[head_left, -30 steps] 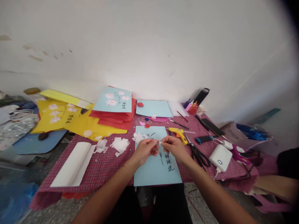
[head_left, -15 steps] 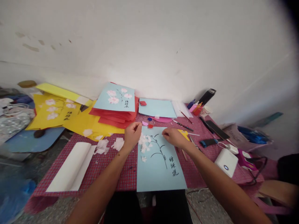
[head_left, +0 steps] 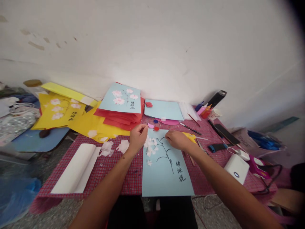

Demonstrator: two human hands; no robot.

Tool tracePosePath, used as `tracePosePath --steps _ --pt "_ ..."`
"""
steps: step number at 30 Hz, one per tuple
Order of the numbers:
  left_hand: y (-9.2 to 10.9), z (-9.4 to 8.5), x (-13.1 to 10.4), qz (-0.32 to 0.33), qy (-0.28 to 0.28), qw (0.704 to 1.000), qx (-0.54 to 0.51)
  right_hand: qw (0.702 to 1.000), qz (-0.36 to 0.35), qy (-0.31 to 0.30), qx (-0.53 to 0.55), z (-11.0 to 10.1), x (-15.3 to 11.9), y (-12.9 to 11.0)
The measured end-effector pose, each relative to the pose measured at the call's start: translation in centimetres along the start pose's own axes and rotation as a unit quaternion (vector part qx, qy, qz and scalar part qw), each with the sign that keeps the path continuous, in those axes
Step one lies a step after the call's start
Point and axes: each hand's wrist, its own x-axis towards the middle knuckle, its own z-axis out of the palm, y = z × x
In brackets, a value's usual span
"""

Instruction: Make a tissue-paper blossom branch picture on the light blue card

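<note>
A light blue sheet (head_left: 157, 181) with a painted branch and black characters lies at the table's front edge. White paper petals (head_left: 150, 147) form a cluster on its upper left part. My left hand (head_left: 138, 136) is closed in a pinch beside the sheet's upper left edge; what it may hold is too small to name. Over the upper right of the sheet, my right hand (head_left: 175, 139) has its fingers pinched together, and anything between them is hidden. Torn white paper pieces (head_left: 123, 146) lie left of my left hand.
Folded white paper (head_left: 73, 170) lies on the checked cloth at left. Behind are a stack of red sheets (head_left: 119, 119), yellow sheets (head_left: 88, 122) and paint dots in red and blue. At right are a yellow glue gun (head_left: 190, 137), brushes, a knife and a white device (head_left: 237, 169).
The view has shifted slightly, so the table contents appear farther right. My right hand sits a little nearer my left hand over the sheet; both stay pinched.
</note>
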Motion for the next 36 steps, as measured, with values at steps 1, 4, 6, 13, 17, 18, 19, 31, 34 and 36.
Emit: tracePosePath --steps 1,4,6,13,17,18,19,31,34,36 --pt "0.0 0.0 0.0 -0.001 0.000 1.000 0.002 1.000 0.000 -0.003 -0.006 -0.1 0.0 -0.1" --pt "0.1 0.0 0.0 -0.005 -0.004 1.000 0.003 1.000 -0.004 -0.010 -0.020 -0.1 0.1 -0.3" --pt "0.2 -0.1 -0.1 -0.007 -0.007 1.000 -0.001 1.000 -0.008 -0.014 -0.025 -0.1 0.2 -0.4" --pt "0.3 -0.1 -0.1 -0.012 -0.014 1.000 -0.005 0.998 0.007 -0.040 -0.038 -0.1 0.6 -0.6" --pt "0.1 0.0 -0.1 -0.005 -0.015 1.000 -0.002 0.998 0.002 -0.038 -0.043 0.0 0.5 -0.7" --pt "0.0 0.0 -0.1 -0.004 -0.015 1.000 -0.003 0.998 0.001 -0.036 -0.043 0.0 0.5 -0.7" --pt "0.0 0.0 -0.1 -0.002 -0.015 1.000 -0.003 0.998 0.001 -0.034 -0.043 0.0 0.5 -0.8" --pt "-0.1 0.0 0.0 -0.002 -0.020 1.000 -0.004 0.999 0.011 0.037 0.013 -1.4 -1.1 -0.7" --pt "-0.1 0.1 0.0 -0.005 -0.020 1.000 -0.020 0.993 0.019 0.107 0.038 -1.9 -1.3 -1.7" --pt "-0.2 0.2 0.0 -0.005 -0.016 0.999 -0.035 0.993 0.014 0.106 0.044 -1.8 -1.0 -2.9"
